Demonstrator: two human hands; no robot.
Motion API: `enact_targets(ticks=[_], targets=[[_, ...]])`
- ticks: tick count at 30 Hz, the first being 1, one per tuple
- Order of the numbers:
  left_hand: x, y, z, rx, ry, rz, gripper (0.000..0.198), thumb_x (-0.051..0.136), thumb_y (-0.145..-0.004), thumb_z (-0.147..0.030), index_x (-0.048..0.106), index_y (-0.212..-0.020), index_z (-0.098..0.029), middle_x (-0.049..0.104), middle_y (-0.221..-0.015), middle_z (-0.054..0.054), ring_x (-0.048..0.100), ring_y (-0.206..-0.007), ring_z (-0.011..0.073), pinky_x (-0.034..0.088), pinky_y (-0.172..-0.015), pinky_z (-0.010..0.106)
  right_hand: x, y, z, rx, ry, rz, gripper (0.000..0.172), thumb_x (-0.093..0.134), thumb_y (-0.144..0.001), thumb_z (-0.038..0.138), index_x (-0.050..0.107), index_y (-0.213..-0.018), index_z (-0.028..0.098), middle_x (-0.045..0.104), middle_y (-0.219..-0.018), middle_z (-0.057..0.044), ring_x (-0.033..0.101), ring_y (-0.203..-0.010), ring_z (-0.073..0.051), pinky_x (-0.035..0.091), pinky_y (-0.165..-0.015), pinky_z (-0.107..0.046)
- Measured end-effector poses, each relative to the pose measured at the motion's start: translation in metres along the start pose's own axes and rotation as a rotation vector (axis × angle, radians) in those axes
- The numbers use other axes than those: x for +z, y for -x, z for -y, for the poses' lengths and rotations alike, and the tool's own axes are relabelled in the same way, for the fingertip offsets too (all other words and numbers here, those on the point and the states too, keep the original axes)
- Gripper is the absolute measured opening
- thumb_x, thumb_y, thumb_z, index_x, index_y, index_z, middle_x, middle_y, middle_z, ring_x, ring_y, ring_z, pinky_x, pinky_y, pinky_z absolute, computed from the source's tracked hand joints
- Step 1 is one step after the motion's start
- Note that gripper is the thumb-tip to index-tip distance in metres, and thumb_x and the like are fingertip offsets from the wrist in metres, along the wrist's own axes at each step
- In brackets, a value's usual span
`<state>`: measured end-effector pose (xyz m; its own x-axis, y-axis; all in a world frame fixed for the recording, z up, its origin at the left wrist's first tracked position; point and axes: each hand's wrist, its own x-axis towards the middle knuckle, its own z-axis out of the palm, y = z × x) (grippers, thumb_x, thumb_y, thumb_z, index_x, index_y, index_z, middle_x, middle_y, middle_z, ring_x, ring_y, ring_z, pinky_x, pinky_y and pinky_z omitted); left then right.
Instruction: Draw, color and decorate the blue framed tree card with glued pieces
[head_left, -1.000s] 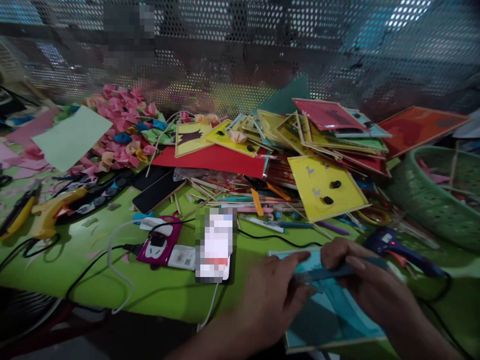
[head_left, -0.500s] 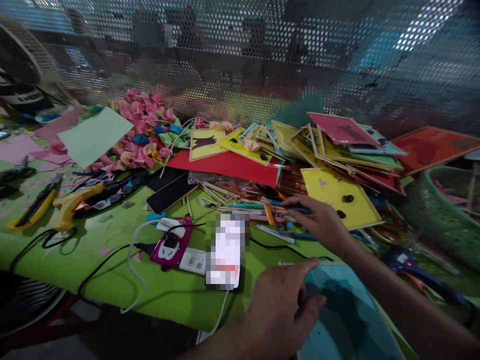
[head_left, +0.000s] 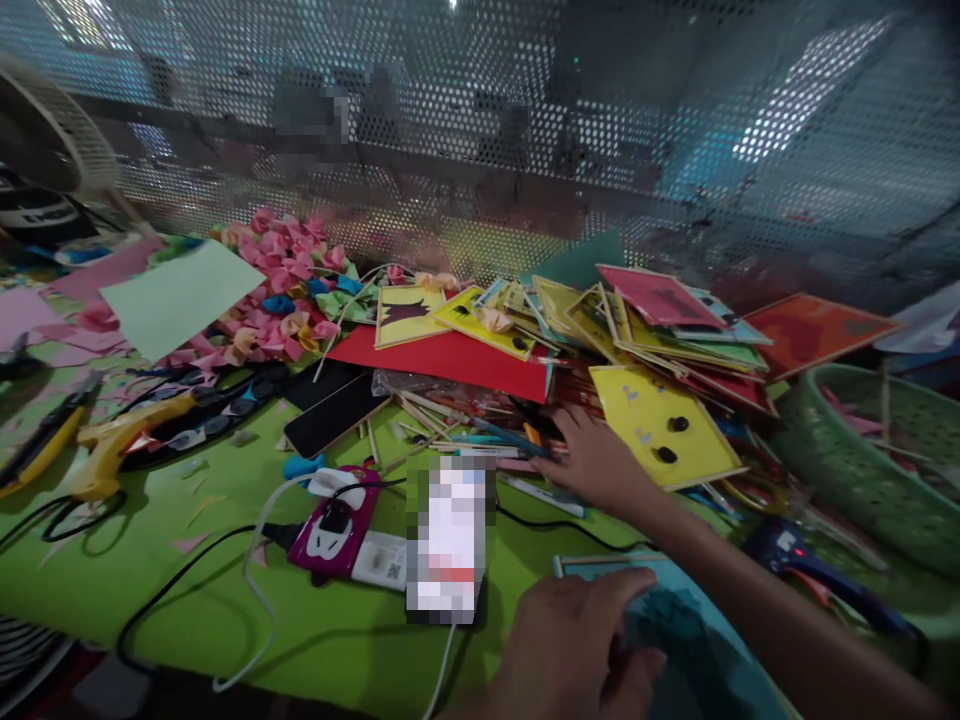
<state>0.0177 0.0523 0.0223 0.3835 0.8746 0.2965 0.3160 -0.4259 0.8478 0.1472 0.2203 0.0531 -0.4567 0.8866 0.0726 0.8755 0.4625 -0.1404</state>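
Note:
My left hand (head_left: 574,640) is at the near edge of the table, over the left side of a blue panel (head_left: 720,640) with a thin wooden edge strip and a dark blotch. Its forefinger and thumb are curved and apart, with nothing visible between them; the other fingers are hidden. My right hand (head_left: 600,455) reaches into a heap of pens and thin sticks, fingers stretched out and apart. A dark blue pen (head_left: 506,437) lies by its fingertips. Beside that hand is a yellow panel (head_left: 694,435) with black dots.
A phone (head_left: 450,540) and purple power strip (head_left: 334,530) lie mid-table among cables. To the left are a yellow glue gun (head_left: 124,440) and pink folded papers (head_left: 292,250). Stacked framed panels (head_left: 667,300), a green basket (head_left: 862,480) and a dark blue tool (head_left: 780,545) occupy the right.
My right hand has shifted left and lower into the pens, its fingers spreading away from the dark blue pen they were touching. My left hand stays by the blue panel. The view has tilted up slightly.

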Motion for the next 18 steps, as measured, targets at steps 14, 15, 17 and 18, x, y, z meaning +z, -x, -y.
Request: enact_targets(ticks=[14,15,17,18], targets=[[0.007,-0.004,0.01,-0.029,0.027,0.035,0.063,0.065,-0.083,-0.036,0.053,-0.144,-0.027,0.077,-0.082,0.007,0.073,-0.078,0.0312,0.057,-0.074,0.046,0.004,-0.009,-0.005,0.11,-0.057,-0.012,0.041,0.064,-0.078,0.03,0.059,-0.115,0.011,0.061,-0.118,-0.022,0.057,-0.113,-0.038,0.044,-0.093,-0.044],[0.008,-0.004,0.012,-0.038,0.037,0.043,0.064,0.065,-0.082,-0.039,0.054,-0.144,-0.027,0.077,-0.082,0.009,0.073,-0.079,0.0333,0.057,-0.074,0.049,0.002,-0.009,-0.006,0.108,-0.096,-0.018,0.043,0.063,-0.078,0.03,0.059,-0.117,0.011,0.061,-0.119,-0.022,0.056,-0.114,-0.038,0.044,-0.095,-0.045],[0.011,-0.006,0.016,-0.047,0.055,0.064,0.069,0.067,-0.079,-0.044,0.054,-0.145,-0.028,0.077,-0.082,0.012,0.074,-0.08,0.0369,0.058,-0.073,0.054,-0.004,-0.007,-0.009,0.089,-0.197,-0.012,0.047,0.061,-0.078,0.03,0.058,-0.121,0.012,0.061,-0.121,-0.02,0.056,-0.116,-0.036,0.045,-0.098,-0.046],[0.012,-0.006,0.017,-0.05,0.062,0.071,0.07,0.066,-0.079,-0.045,0.054,-0.145,-0.029,0.077,-0.082,0.013,0.074,-0.081,0.0379,0.058,-0.073,0.055,-0.008,-0.005,-0.01,0.075,-0.256,0.002,0.048,0.061,-0.078,0.031,0.057,-0.123,0.013,0.062,-0.121,-0.018,0.057,-0.116,-0.035,0.045,-0.098,-0.046]])
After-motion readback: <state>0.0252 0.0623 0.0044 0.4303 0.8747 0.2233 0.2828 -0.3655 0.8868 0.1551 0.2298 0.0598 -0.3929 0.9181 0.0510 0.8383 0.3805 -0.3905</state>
